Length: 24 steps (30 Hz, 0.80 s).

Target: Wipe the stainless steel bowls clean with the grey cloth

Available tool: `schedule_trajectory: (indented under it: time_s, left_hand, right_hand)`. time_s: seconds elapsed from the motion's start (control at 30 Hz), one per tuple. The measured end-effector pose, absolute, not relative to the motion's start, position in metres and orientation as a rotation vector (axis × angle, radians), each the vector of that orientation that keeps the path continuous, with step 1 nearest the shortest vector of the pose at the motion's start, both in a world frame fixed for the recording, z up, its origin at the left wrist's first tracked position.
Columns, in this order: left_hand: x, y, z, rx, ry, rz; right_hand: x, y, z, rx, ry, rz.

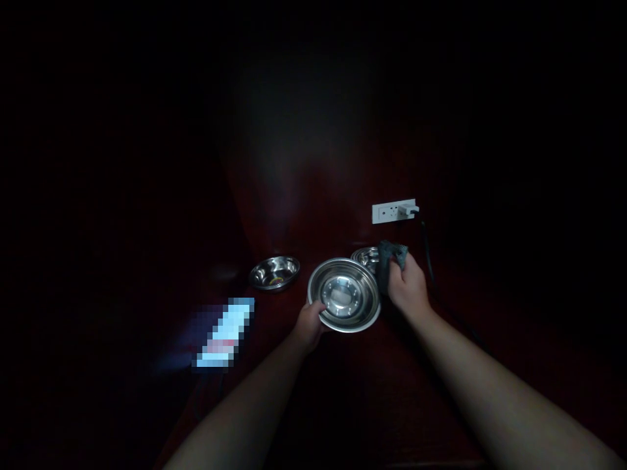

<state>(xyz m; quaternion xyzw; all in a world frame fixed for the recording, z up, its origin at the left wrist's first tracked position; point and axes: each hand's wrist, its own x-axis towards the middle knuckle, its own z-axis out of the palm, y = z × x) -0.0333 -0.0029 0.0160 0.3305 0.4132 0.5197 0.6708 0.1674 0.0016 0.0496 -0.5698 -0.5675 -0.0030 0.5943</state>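
My left hand [311, 324] grips the near-left rim of a shiny steel bowl [360, 310], its thumb over the edge. The bowl is tilted so its inside faces me. At the bowl's right side, my right hand [407, 286] is closed on a dark grey-green cloth [385, 264], which bunches up above the fingers. Whether the cloth touches the rim I cannot tell. Behind the held bowl, partly covered by it and the cloth, sit stacked steel bowls [363, 256]. Another steel bowl [275, 267], with a coloured label inside, stands to the left.
A blurred-out bright screen [228, 333] lies at the left of the dark red table [372, 405]. On the wall behind is a white socket panel [385, 213] with a plugged-in adapter [407, 210]. A dark cable [427, 251] runs down at the right. Surroundings are very dark.
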Motion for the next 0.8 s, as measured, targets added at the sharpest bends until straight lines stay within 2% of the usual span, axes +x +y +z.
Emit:
schedule_trajectory:
  time_s: [0.2, 0.4, 0.7, 0.8]
  left_hand:
    - [-0.03, -0.005, 0.01, 0.963, 0.863, 1.054]
    - [-0.023, -0.011, 0.01, 1.055, 0.797, 0.981]
    - [-0.02, -0.018, 0.023, 1.174, 0.601, 0.992]
    - [-0.02, -0.021, 0.026, 1.212, 0.569, 1.014]
  right_hand:
    - [0.143, -0.005, 0.043, -1.425, -1.766, -0.032]
    - [0.139, -0.001, 0.037, -1.442, -1.862, 0.0]
    - [0.132, -0.009, 0.04, -1.155, -2.049, 0.388]
    - [0.13, -0.013, 0.041, -1.092, -2.087, 0.424]
